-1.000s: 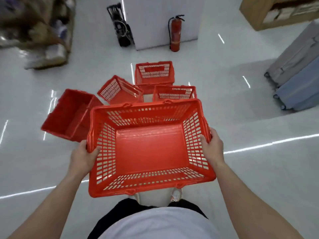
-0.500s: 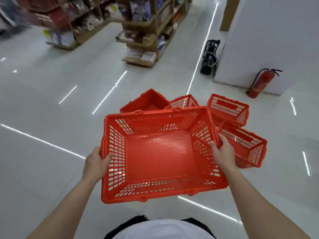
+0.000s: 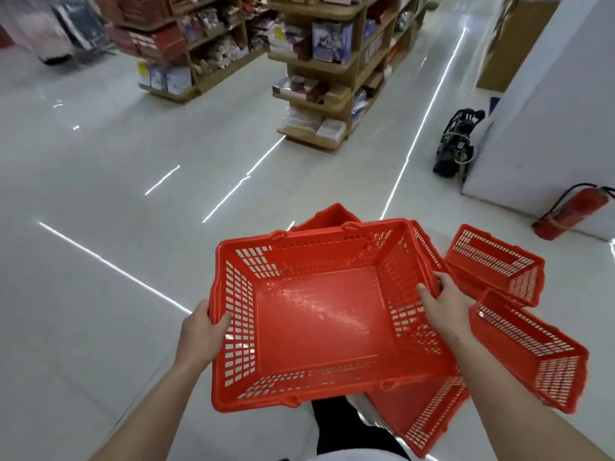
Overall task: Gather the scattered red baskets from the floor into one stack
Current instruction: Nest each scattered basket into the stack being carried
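I carry an empty red basket (image 3: 319,314) upright in front of me, above the floor. My left hand (image 3: 203,331) grips its left rim, and my right hand (image 3: 442,304) grips its right rim with the fingers curled inside. Other red baskets lie scattered on the white floor: one on its side (image 3: 496,261) at the right, one tipped (image 3: 532,347) nearer me on the right, one (image 3: 422,414) partly under the carried basket, and one (image 3: 332,216) mostly hidden behind it.
Wooden shop shelves (image 3: 326,61) full of goods stand ahead, with more shelves (image 3: 173,44) to the left. A white pillar (image 3: 549,111) rises at the right, with a red fire extinguisher (image 3: 572,211) and a black device (image 3: 456,144) at its base. Glossy white floor (image 3: 100,194) stretches left.
The view has swung left and the floor baskets have shifted to my right and nearer. The carried basket stays in both hands' grip, now lower and closer to the floor baskets.
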